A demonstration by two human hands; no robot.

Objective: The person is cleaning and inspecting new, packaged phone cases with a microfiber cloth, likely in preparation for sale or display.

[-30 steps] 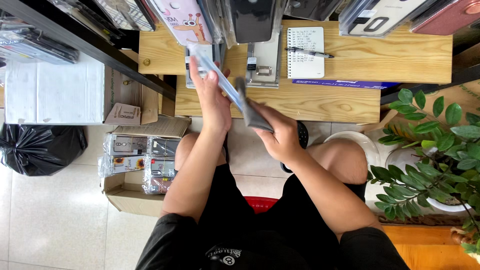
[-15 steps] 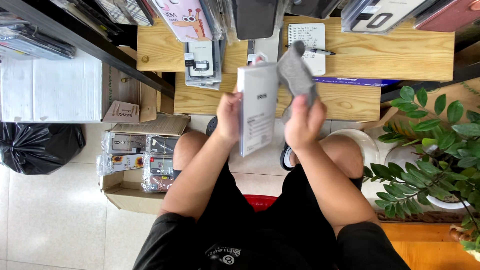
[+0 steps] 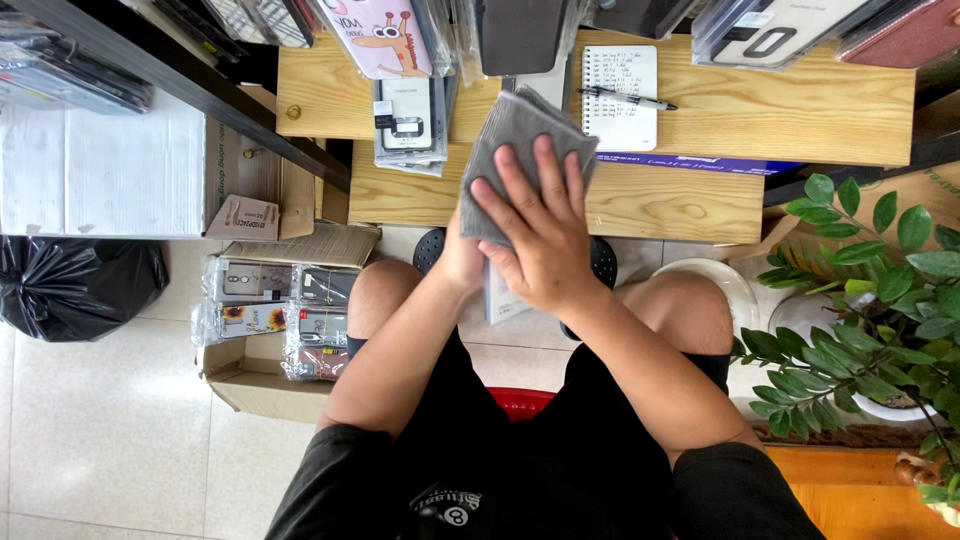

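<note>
Seated on a red stool [image 3: 520,402] before a low wooden desk [image 3: 690,205], a person pressed the right hand [image 3: 540,235] flat over a grey cloth [image 3: 515,140], its fingers spread and lying on the fabric rather than pinching it, apparently so that the cloth bore evenly on what lay beneath. Under the cloth was a flat white package [image 3: 503,297], of which only the lower edge showed below the palm; it was held up over the lap, just in front of the desk edge. The left hand [image 3: 462,262] supported the package from behind and was mostly hidden, so whether its fingers were curled or straight could not be told. On the desk a spiral notepad [image 3: 620,95] lay with a pen [image 3: 625,98] across it, within easy reach, and a packaged phone case [image 3: 407,120] rested at the left end. A cardboard box [image 3: 245,375] of more wrapped cases stood on the tiled floor beside the left knee, close enough to draw from. A potted plant [image 3: 880,290] stood at the right, and a black rubbish bag [image 3: 70,285] well off to the left.
</note>
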